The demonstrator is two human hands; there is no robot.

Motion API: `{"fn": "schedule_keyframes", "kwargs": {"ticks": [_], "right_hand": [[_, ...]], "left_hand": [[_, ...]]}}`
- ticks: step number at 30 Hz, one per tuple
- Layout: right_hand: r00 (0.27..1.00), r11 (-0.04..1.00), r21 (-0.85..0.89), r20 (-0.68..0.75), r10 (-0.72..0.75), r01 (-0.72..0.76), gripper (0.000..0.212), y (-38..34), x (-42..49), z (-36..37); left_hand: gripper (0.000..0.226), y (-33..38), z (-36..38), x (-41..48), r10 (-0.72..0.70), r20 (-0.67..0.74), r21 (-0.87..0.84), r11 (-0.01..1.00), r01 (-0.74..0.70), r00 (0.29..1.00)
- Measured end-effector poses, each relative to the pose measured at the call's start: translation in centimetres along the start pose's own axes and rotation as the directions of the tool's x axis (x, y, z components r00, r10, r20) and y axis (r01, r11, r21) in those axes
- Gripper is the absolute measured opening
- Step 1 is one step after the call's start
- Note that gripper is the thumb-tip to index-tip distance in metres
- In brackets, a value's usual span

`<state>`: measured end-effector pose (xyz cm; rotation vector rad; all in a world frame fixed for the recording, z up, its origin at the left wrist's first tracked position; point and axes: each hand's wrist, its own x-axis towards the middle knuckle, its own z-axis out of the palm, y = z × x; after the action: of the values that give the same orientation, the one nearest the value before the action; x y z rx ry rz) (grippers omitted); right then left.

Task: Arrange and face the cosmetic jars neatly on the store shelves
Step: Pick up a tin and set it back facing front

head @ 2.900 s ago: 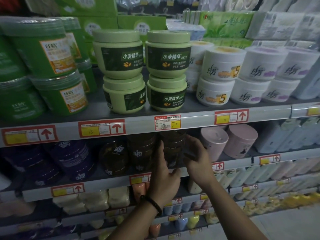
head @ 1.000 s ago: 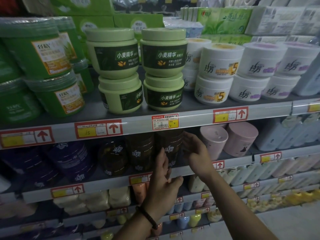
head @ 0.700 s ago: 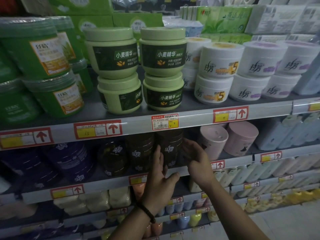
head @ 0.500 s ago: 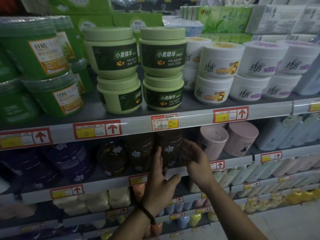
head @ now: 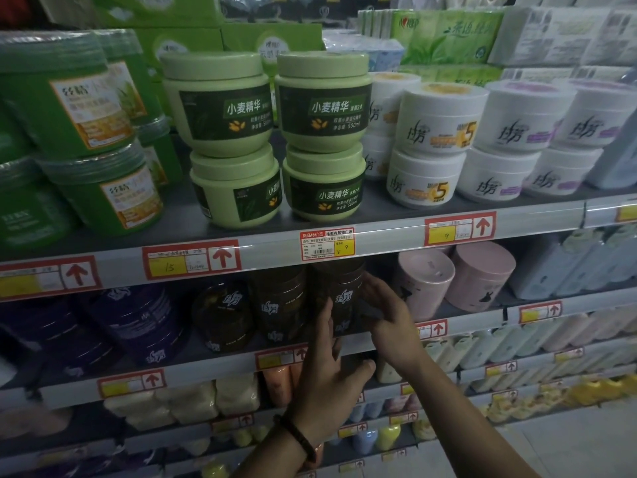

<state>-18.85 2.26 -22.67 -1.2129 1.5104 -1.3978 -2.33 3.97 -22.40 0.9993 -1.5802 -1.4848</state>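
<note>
- Since nearly three seconds ago your left hand (head: 332,374) has come a little lower on the dark brown jar stack (head: 339,294). The white logo, not seen then, now shows between your hands, facing out.
- Your left fingers (head: 327,320) are straight and close together. Their tips touch the stack's front-left, and they hold nothing.
- Your right hand (head: 386,312) lies against the stack's right side, its fingers (head: 370,288) loosely curved along it. I judge that a steadying touch rather than a grip.
- That stack stands on the second shelf (head: 213,369), at the right end of the row of brown jars (head: 275,305). The pink jars (head: 425,281) are just beside it on the right.
- The step in hand, as I judge it, is the last squaring of this stack: logos forward, upper jar sitting true on the lower.
- The next move calls for a light release. Draw both hands straight back so the stack neither turns nor leans, then check that it lines up with its neighbours along the shelf front.
- After that, look at the lower left pale green jar (head: 238,193) on the shelf above. Its label is turned off to the right, so it wants facing, with the jar on top of it steadied while you turn it.
</note>
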Motion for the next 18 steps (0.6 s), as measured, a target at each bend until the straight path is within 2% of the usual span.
{"fn": "schedule_keyframes", "kwargs": {"ticks": [7,10,15,18], "right_hand": [[1.0,0.997,0.077,-0.013,0.003,-0.002,0.089,0.7,0.1,0.0],[1.0,0.998,0.06,-0.022,0.008,-0.007,0.085,0.9,-0.1,0.2],[0.999,0.996,0.077,-0.013,0.04,-0.038,0.076,1.2,-0.3,0.7],[0.999,0.999,0.022,-0.008,0.034,-0.034,0.076,1.1,-0.4,1.0]], "left_hand": [[0.097,-0.3,-0.6,0.0,-0.059,-0.072,-0.066,0.996,0.054,0.996],[0.099,-0.6,-0.7,0.4,-0.102,-0.041,-0.083,0.992,0.098,0.994],[0.106,-0.6,-0.5,0.7,-0.096,-0.031,-0.067,0.993,0.093,0.995],[0.1,-0.8,-0.4,0.8,-0.093,-0.012,-0.072,0.993,0.092,0.996]]}}
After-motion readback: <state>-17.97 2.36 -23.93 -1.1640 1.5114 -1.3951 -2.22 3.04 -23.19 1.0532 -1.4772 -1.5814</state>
